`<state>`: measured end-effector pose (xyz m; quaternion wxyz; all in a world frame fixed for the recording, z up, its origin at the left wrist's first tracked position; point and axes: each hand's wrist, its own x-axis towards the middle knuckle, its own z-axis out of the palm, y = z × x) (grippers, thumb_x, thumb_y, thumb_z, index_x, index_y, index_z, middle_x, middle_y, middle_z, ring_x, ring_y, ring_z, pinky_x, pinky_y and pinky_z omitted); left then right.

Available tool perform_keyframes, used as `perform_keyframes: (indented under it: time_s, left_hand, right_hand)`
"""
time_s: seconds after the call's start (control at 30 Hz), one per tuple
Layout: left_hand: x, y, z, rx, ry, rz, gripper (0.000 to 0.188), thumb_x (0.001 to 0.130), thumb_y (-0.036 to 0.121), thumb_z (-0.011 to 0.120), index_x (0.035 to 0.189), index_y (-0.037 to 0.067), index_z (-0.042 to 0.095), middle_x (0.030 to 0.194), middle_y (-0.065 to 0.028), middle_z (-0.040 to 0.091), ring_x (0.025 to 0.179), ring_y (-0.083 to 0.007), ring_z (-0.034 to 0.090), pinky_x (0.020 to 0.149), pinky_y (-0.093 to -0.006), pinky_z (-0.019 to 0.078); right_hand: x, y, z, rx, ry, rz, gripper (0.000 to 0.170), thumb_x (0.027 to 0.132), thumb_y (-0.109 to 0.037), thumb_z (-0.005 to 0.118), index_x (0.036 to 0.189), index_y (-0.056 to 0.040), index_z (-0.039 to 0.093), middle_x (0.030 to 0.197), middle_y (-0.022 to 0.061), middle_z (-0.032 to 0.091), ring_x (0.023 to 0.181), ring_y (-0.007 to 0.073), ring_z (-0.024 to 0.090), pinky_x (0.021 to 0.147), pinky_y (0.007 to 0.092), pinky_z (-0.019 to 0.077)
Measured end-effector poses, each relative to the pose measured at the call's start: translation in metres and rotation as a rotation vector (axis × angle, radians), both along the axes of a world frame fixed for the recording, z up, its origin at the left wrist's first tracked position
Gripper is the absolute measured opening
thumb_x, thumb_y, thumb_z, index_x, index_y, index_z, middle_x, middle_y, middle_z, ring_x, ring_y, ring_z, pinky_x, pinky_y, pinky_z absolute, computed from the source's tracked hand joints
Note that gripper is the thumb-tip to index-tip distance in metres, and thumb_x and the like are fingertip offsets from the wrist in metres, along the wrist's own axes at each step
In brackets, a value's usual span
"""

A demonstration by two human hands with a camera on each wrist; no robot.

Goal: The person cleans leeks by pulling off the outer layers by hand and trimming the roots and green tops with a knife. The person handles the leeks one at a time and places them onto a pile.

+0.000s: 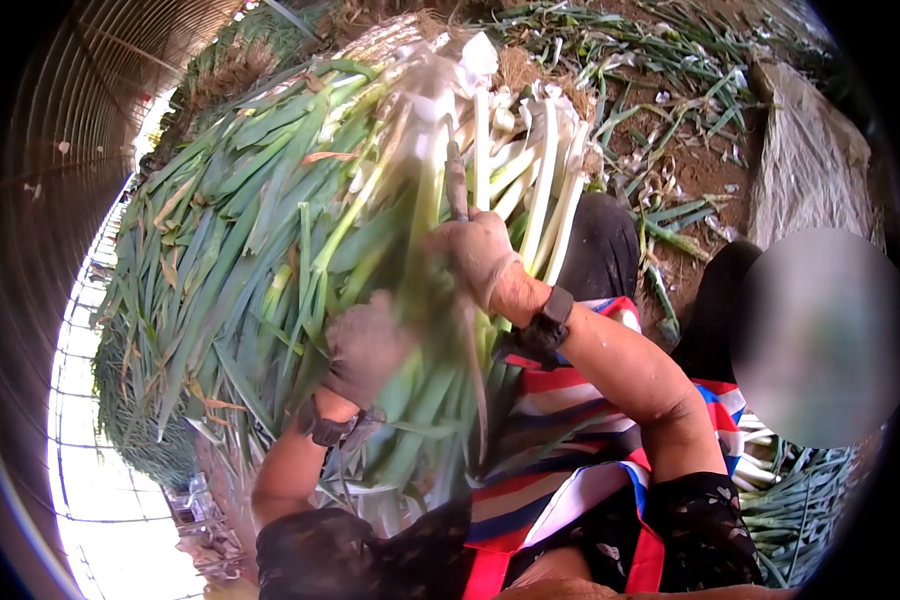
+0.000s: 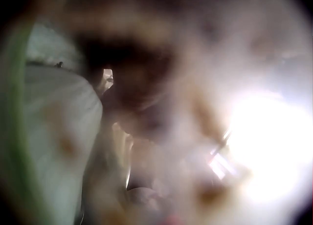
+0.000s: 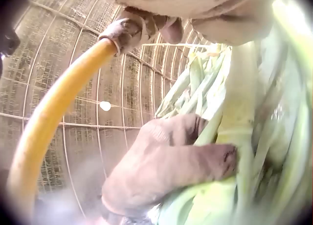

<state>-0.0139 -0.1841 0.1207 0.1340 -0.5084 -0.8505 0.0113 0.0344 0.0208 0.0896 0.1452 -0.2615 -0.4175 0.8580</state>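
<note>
My gloved right hand (image 1: 478, 258) grips a slim nozzle (image 1: 457, 180), which points away from me along a blurred leek (image 1: 430, 185). A hose trails from its rear; in the right wrist view this hose (image 3: 58, 107) is yellow. Left of it and lower, my gloved left hand (image 1: 367, 345) is blurred. In the right wrist view the left hand (image 3: 171, 161) has its thumb and fingers curled round the green leek stalk (image 3: 237, 107). Pale leaf (image 2: 58, 137) fills part of the left wrist view, the rest being blur and glare.
A large heap of leeks (image 1: 230, 230) lies to the left and front, peeled white stalks (image 1: 540, 180) on its right side. Leaf scraps litter the soil (image 1: 690, 170). A plastic sheet (image 1: 810, 160) lies at right, with more leeks (image 1: 800, 510) below. A netted, ribbed wall (image 1: 60, 180) curves at left.
</note>
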Motion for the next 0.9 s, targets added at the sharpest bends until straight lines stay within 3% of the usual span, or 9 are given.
perform_keyframes:
  time_s: [0.33, 0.43, 0.47, 0.57, 0.6, 0.67, 0.77, 0.87, 0.9]
  left_hand:
    - [0.010, 0.024, 0.018, 0.001, -0.376, 0.147, 0.048, 0.077, 0.039, 0.081, 0.096, 0.000, 0.060, 0.078, -0.0251, 0.065, 0.075, -0.0445, 0.064, 0.067, -0.0486, 0.0512]
    - [0.000, 0.026, 0.021, 0.038, -0.550, 0.106, 0.044, 0.077, 0.031, 0.080, 0.100, -0.002, 0.061, 0.082, -0.0234, 0.067, 0.078, -0.0399, 0.067, 0.071, -0.0451, 0.0526]
    - [-0.006, 0.024, 0.023, 0.061, -0.611, 0.078, 0.043, 0.078, 0.028, 0.080, 0.101, -0.003, 0.061, 0.083, -0.0222, 0.068, 0.079, -0.0374, 0.068, 0.072, -0.0436, 0.0530]
    - [-0.036, 0.023, 0.028, 0.258, -0.751, -0.044, 0.039, 0.078, 0.020, 0.078, 0.105, -0.004, 0.062, 0.085, -0.0143, 0.069, 0.080, -0.0234, 0.066, 0.073, -0.0391, 0.0519]
    - [-0.042, 0.029, 0.035, 0.274, -0.869, -0.009, 0.034, 0.078, 0.017, 0.077, 0.102, -0.004, 0.064, 0.086, -0.0122, 0.068, 0.081, -0.0204, 0.064, 0.073, -0.0364, 0.0507]
    - [-0.051, 0.043, 0.059, 0.307, -1.108, 0.066, 0.024, 0.078, 0.010, 0.075, 0.096, -0.004, 0.068, 0.087, -0.0080, 0.066, 0.083, -0.0144, 0.060, 0.074, -0.0311, 0.0484]
    - [-0.064, 0.059, 0.087, 0.219, -1.158, 0.064, 0.013, 0.079, 0.009, 0.073, 0.087, -0.001, 0.070, 0.086, -0.0075, 0.063, 0.087, -0.0174, 0.059, 0.081, -0.0295, 0.0464]
    - [-0.068, 0.055, 0.091, 0.232, -1.030, -0.017, 0.008, 0.080, 0.009, 0.071, 0.082, 0.001, 0.070, 0.089, -0.0077, 0.062, 0.091, -0.0207, 0.059, 0.086, -0.0314, 0.0451]
    - [-0.068, 0.051, 0.090, 0.248, -1.008, -0.030, 0.007, 0.080, 0.009, 0.071, 0.083, 0.002, 0.072, 0.091, -0.0079, 0.063, 0.093, -0.0214, 0.059, 0.087, -0.0321, 0.0454]
  right_hand:
    - [-0.042, 0.060, 0.025, 0.110, -0.060, 0.067, 0.019, 0.078, -0.014, 0.073, 0.075, 0.0020, 0.064, 0.062, 0.0058, 0.054, 0.039, 0.0154, 0.044, 0.036, 0.0324, 0.0357]
    - [-0.030, 0.052, 0.034, 0.113, -0.047, 0.096, 0.016, 0.080, -0.011, 0.072, 0.086, 0.0033, 0.068, 0.067, 0.0083, 0.060, 0.043, 0.0170, 0.051, 0.039, 0.0312, 0.0429]
    - [-0.024, 0.046, 0.027, 0.231, 0.003, 0.113, 0.013, 0.080, -0.008, 0.071, 0.089, 0.0009, 0.070, 0.071, 0.0095, 0.063, 0.050, 0.0174, 0.056, 0.045, 0.0314, 0.0463]
    - [-0.004, 0.023, -0.034, 1.452, 0.263, -0.001, 0.022, 0.079, -0.001, 0.069, 0.099, -0.0061, 0.075, 0.083, 0.0129, 0.069, 0.070, 0.0187, 0.068, 0.064, 0.0318, 0.0563]
    - [0.015, 0.007, -0.034, 1.335, 0.235, 0.038, 0.022, 0.079, 0.000, 0.069, 0.099, -0.0060, 0.075, 0.084, 0.0131, 0.069, 0.073, 0.0202, 0.069, 0.067, 0.0333, 0.0567]
    - [0.055, -0.033, -0.007, 0.762, 0.299, 0.071, 0.018, 0.076, 0.001, 0.068, 0.093, -0.0042, 0.074, 0.083, 0.0108, 0.068, 0.069, 0.0218, 0.067, 0.064, 0.0329, 0.0554]
    - [0.094, -0.068, 0.029, 0.410, 0.136, 0.148, 0.011, 0.077, 0.001, 0.068, 0.086, -0.0010, 0.073, 0.080, 0.0078, 0.066, 0.068, 0.0207, 0.065, 0.062, 0.0328, 0.0545]
    - [0.095, -0.069, -0.013, 1.166, 0.507, 0.001, 0.016, 0.077, -0.002, 0.069, 0.093, 0.0024, 0.070, 0.085, 0.0064, 0.066, 0.074, 0.0176, 0.065, 0.063, 0.0334, 0.0548]
    - [0.098, -0.070, -0.007, 0.228, 0.263, 0.197, 0.027, 0.076, -0.004, 0.071, 0.101, 0.0037, 0.067, 0.093, 0.0072, 0.066, 0.082, 0.0185, 0.066, 0.066, 0.0352, 0.0553]
